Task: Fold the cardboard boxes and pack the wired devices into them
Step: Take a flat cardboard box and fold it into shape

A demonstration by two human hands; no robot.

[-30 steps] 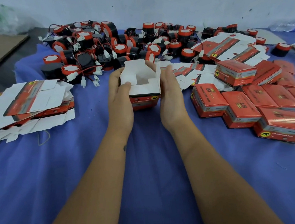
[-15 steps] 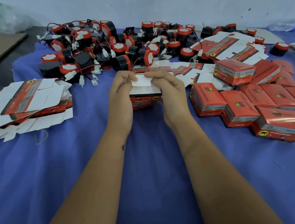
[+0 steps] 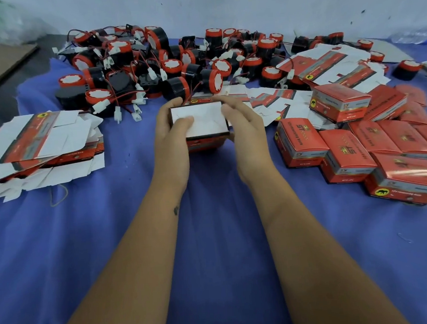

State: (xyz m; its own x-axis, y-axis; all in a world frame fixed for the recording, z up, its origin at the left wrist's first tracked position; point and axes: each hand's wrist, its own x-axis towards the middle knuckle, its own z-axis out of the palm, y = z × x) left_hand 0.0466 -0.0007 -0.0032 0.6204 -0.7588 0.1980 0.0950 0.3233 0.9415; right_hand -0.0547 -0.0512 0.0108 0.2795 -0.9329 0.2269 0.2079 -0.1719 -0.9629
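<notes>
A small red cardboard box sits between the two hands at the middle of the table, which is covered by a blue cloth, and its white folded flaps face up toward the camera. The left hand grips the box's left side, its fingers curled round the far left corner and its thumb pressed flat on the white flap surface. The right hand lies against the box's right edge with its fingers fairly straight and reaching along the far right corner; the palm touches the side of the box, though whether the thumb hooks under it cannot be made out. Just beyond the box, almost touching the fingertips, lies a large heap of wired devices, round black bodies with red rims, white faces, thin red and black wires and white plugs. To the left of the hands, well apart from the box, a stack of flat unfolded boxes lies spread with white insides and red printed panels showing. To the right a cluster of finished red boxes lies closed and tumbled together, the nearest of them just beside the right hand's wrist. More flat blanks lie behind that cluster, among the devices at the far right.
</notes>
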